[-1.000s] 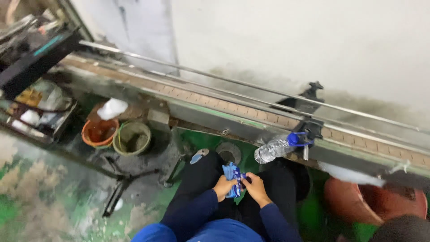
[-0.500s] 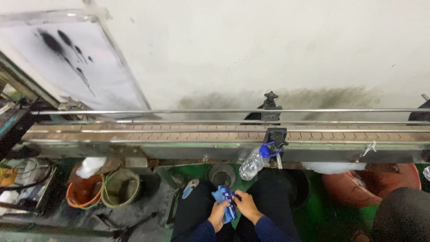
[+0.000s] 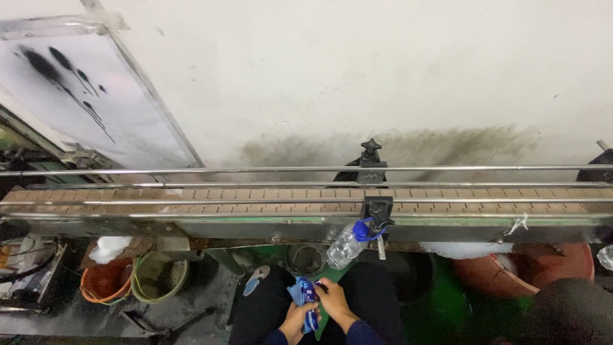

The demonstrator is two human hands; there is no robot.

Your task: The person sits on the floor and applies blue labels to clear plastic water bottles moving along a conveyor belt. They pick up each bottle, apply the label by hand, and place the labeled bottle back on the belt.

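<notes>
Since the earlier frames the view had swung up to face the conveyor squarely, and both hands had stayed low over the lap with the blue bundle between them. Left hand (image 3: 295, 317) was curled around the lower end of a small stack of blue label sleeves (image 3: 305, 303); right hand (image 3: 334, 305) lay over the stack's right side, fingers bent and closed onto it, one fingertip pressing near the top edge (whether it was peeling a single sleeve free could not be told at this size). That stack sat just below the near edge of the conveyor belt (image 3: 255, 195), whose brown slats ran bare from end to end between the steel guide rails (image 3: 191, 170). A clear plastic bottle with a blue cap (image 3: 348, 243) hung tilted from the black rail bracket (image 3: 378, 211), just above the right hand and apart from it. At the lower left, under the belt, stood an orange bucket (image 3: 102, 284) and a green bucket (image 3: 158, 276), touching each other.

As a judgement: the sleeves looked thin and slippery, so a loose pinch could let several slide off together onto the wet floor, and a raised elbow might knock the hanging bottle loose.
</notes>
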